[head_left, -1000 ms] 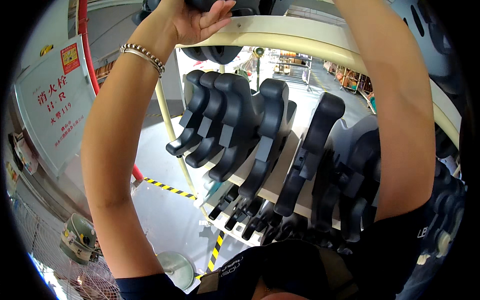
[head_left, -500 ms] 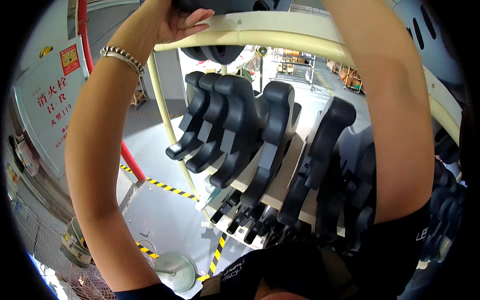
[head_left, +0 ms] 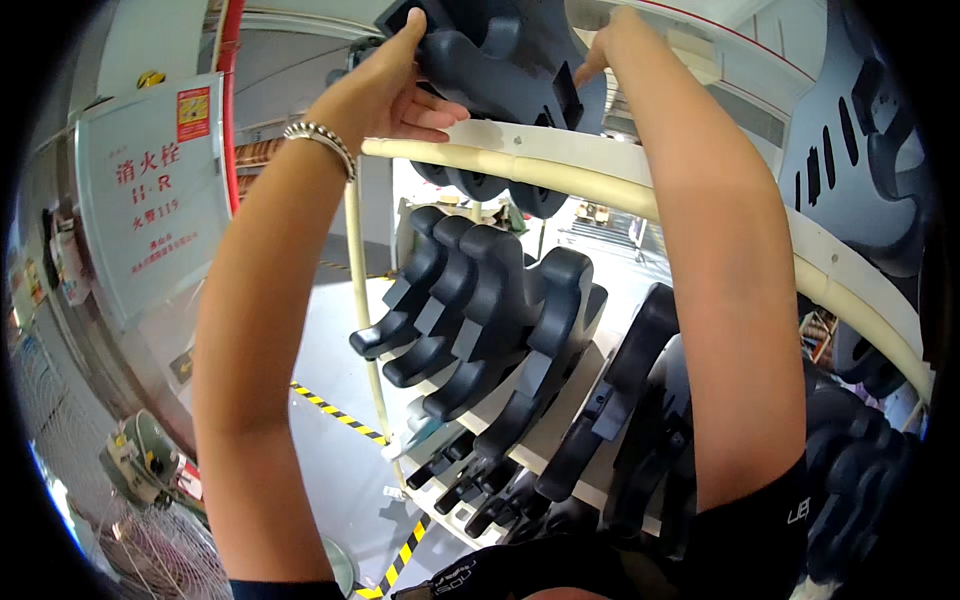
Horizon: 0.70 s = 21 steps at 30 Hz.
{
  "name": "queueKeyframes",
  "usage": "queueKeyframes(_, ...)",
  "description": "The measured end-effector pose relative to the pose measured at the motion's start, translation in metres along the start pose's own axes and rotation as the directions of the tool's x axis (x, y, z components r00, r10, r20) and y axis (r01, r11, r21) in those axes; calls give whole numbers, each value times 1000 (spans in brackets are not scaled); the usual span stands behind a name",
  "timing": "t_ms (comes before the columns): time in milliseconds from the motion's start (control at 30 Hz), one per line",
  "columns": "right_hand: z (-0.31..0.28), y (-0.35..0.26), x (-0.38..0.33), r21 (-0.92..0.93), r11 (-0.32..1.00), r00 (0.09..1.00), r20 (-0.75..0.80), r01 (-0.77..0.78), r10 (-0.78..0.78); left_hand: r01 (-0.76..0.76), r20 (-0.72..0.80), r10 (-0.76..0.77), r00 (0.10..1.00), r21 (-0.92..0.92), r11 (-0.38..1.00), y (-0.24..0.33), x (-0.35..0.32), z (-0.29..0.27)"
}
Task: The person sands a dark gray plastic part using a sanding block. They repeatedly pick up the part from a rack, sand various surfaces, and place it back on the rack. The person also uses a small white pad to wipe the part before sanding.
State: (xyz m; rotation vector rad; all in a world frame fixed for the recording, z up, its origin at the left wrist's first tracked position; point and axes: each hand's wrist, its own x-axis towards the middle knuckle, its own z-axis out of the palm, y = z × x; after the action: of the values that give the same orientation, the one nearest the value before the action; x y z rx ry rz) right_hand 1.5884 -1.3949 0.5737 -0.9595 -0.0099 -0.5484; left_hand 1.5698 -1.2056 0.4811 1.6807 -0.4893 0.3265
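Note:
A dark grey moulded plastic panel with slots and rounded lobes stands at the top rail of a rack, between my raised hands. At its left end, my left hand is around it, thumb up and fingers loosely stretched below a lobe. My right hand is at the panel's right edge, its fingers bent against it and partly hidden by the wrist. The cream padded rail runs beneath both hands. On the tier below stand several black curved plastic parts in a row.
Another slotted dark panel rises at the far right. Smaller black parts fill a lower tier. To the left are a white wall board, a red pipe, a fan and black-yellow floor tape.
The view has tilted up, so the rack appears lower and more of the panel shows. My left hand's thumb now shows against the panel, and my right hand has come into view at its right edge.

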Motion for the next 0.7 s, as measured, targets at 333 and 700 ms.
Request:
queueKeyframes(333, -59, -1, -42, 359, 918, 964, 137, 168, -230, -311, -500, 130, 856, -298, 902, -57, -116, 95)
queueKeyframes(700, -240, 104, -294, 511, 772, 62, 846, -378, -529, 543, 207, -571, 794, 181, 820, -238, -615, 267)
